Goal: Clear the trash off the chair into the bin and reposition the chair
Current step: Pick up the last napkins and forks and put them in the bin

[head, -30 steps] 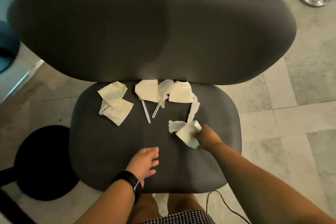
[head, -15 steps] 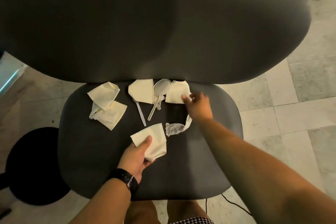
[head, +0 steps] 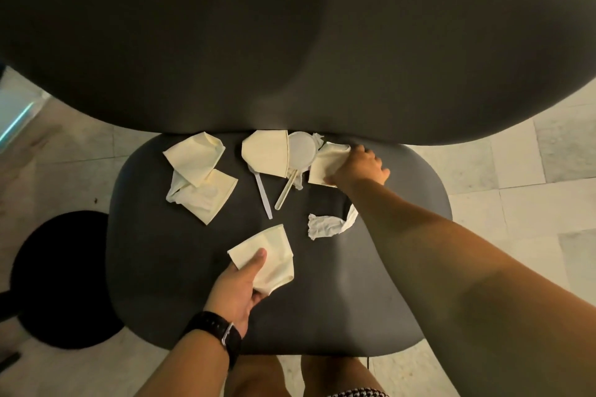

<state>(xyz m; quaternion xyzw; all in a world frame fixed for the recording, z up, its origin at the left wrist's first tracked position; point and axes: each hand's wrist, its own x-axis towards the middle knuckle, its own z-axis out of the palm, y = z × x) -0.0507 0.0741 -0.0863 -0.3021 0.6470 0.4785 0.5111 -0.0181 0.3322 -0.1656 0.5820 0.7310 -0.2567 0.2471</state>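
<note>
- Gripping a folded cream napkin [head: 271, 256], the left hand [head: 237, 290] hovers over the front middle of the chair [head: 167, 267] seat, thumb on top of the paper and fingers curled beneath it.
- A black watch [head: 214, 330] sits on the left wrist.
- The right hand [head: 361, 167] reaches to the back right of the seat and pinches a second napkin [head: 325, 164], which lies just under the backrest [head: 290, 35].
- Beside that napkin, to its left, lies a clear plastic spoon [head: 301, 155], bowl toward the backrest and handle pointing forward.
- A third napkin [head: 266, 153] overlaps the spoon's left edge; a white plastic handle [head: 263, 193] sticks out from under it toward the front. What utensil it belongs to I cannot tell.
- Two more napkins [head: 198, 176] lie in a loose pile at the back left of the seat.
- A crumpled white wrapper [head: 329, 226] lies on the seat near the right forearm, between the two hands.
- A black round object [head: 61, 277] stands on the tiled floor [head: 516, 209] left of the chair; whether it is the bin I cannot tell.
</note>
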